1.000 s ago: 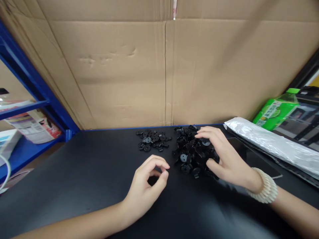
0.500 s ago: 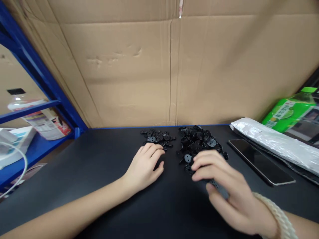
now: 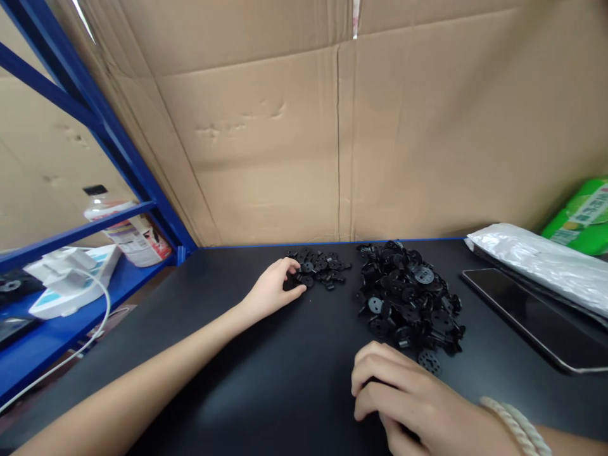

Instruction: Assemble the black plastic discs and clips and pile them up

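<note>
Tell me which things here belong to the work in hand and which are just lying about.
In hand: left hand, touching the small pile of black parts; right hand, curled on the table beside the large pile of black parts.
Lying about: phone, silver bag, green packet, bottle on the blue shelf.

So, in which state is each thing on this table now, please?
small pile of black round parts, spread flat, loose
large pile of black round parts, heaped, loose
left hand, fingertips on the small pile's edge, grip unclear
right hand, fingers curled shut, near the large pile
phone, lying flat, screen dark
bottle, upright, capped
</note>
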{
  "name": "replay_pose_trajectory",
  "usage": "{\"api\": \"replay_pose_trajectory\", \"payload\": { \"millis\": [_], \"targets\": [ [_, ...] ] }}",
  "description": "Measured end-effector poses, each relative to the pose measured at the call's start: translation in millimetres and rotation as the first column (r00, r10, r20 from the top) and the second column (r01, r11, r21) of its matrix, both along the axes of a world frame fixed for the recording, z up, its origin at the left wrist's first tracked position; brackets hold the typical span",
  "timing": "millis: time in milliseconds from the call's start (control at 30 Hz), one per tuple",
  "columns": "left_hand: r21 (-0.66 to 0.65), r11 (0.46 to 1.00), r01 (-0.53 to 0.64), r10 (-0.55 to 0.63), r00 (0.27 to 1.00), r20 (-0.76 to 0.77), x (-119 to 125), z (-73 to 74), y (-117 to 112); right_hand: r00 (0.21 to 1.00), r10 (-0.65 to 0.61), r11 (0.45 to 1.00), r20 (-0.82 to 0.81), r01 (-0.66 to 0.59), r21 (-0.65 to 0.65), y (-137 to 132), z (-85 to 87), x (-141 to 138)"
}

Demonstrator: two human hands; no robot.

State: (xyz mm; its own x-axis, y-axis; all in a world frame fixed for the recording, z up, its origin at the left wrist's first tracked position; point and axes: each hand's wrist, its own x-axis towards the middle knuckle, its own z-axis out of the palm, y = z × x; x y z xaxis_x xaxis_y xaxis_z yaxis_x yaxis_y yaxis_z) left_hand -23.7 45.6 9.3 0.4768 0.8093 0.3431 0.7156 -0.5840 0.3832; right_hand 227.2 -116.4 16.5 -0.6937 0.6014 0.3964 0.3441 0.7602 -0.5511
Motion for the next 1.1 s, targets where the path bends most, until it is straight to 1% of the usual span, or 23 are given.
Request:
{"api": "replay_pose_trajectory", "payload": {
  "millis": [133,233,333,400,467,600,700,800,867,967,1100],
  "targets": [
    [-0.043,0.999,0.027,-0.024,0.997,0.070,2,-0.8,0,1.000,0.021,1.000,0.012,-0.021,-0.014,0,-0.8,-3],
    [-0.072,0.997,0.040,-0.030,0.991,0.134,3,2.2,-1,0.999,0.035,0.998,0.008,-0.034,-0.049,2,-3.2,-5],
    [-0.119,0.989,0.090,-0.068,0.982,0.174,2,6.0,-2,0.998,0.056,0.995,0.004,-0.056,-0.086,3,-6.2,-7],
    [-0.156,0.981,0.118,-0.088,0.979,0.185,2,7.5,-2,0.998,0.064,0.995,0.008,-0.064,-0.075,2,-8.4,-8],
    [-0.191,0.973,0.131,-0.094,0.977,0.193,1,8.4,-2,0.998,0.064,0.997,0.028,-0.063,-0.036,2,-11.2,-9],
    [-0.251,0.956,0.152,-0.102,0.974,0.201,1,12.1,-1,0.997,0.057,0.997,0.058,-0.060,0.057,4,-19.3,-11],
    [-0.264,0.952,0.154,-0.106,0.977,0.186,-3,19.4,0,0.997,0.061,0.994,0.048,-0.065,0.084,7,-24.3,-12],
    [-0.264,0.952,0.154,-0.115,0.981,0.158,-10,27.0,1,0.998,0.063,0.995,0.030,-0.065,0.077,10,-25.8,-13],
    [-0.266,0.952,0.154,-0.119,0.983,0.143,-14,29.2,0,0.998,0.058,0.995,0.019,-0.060,0.076,11,-25.4,-13],
    [-0.287,0.944,0.166,-0.135,0.983,0.125,-18,27.2,-4,0.998,0.062,0.997,0.004,-0.063,0.053,10,-23.4,-13],
    [-0.288,0.938,0.190,-0.165,0.980,0.110,-16,25.4,-8,0.998,0.049,0.999,-0.037,-0.049,-0.015,7,-18.2,-13]
  ]
}}
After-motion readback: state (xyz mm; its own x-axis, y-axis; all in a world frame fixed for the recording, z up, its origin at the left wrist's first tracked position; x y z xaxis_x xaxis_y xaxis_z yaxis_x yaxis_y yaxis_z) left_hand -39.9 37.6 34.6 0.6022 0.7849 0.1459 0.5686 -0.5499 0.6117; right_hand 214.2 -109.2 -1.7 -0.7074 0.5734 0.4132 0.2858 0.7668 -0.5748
